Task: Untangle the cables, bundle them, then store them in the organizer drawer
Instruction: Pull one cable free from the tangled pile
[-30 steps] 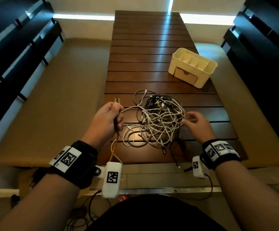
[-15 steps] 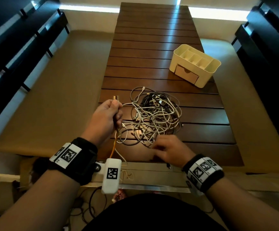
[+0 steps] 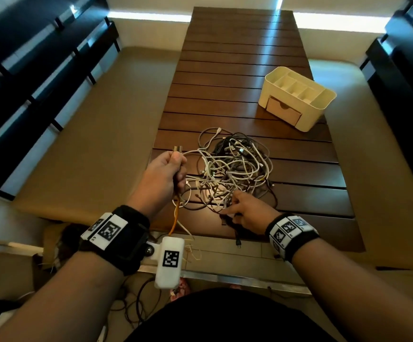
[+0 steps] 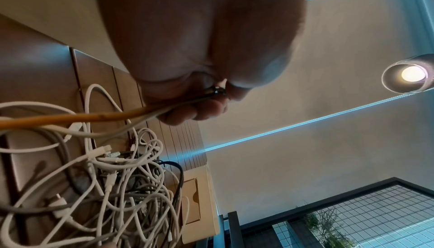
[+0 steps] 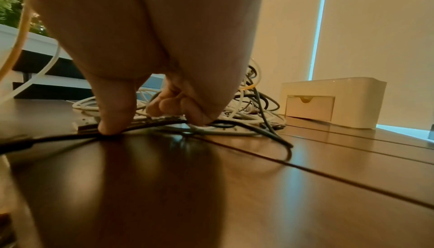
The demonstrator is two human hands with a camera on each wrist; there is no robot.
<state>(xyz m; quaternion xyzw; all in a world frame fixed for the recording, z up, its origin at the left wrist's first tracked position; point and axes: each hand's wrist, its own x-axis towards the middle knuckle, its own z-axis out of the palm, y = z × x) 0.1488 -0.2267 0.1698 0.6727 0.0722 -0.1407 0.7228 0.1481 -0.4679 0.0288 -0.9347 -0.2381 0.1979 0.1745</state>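
A tangle of white, grey and black cables lies on the dark slatted table. To its left, my left hand is raised and grips an orange cable together with a white one, their plugs sticking up from the fist. At the near edge of the tangle my right hand pinches a black cable: the thumb presses it to the wood and the curled fingers touch it. The cream organizer stands at the far right, its drawer closed.
Tan cushioned benches flank the table on both sides, with dark slatted backs behind them. A black cable end hangs over the table's near edge. More cords lie on the floor by my knees.
My right hand has moved from the right side of the tangle to its near edge and now touches down on a black cable. The left hand keeps its grip, barely moving.
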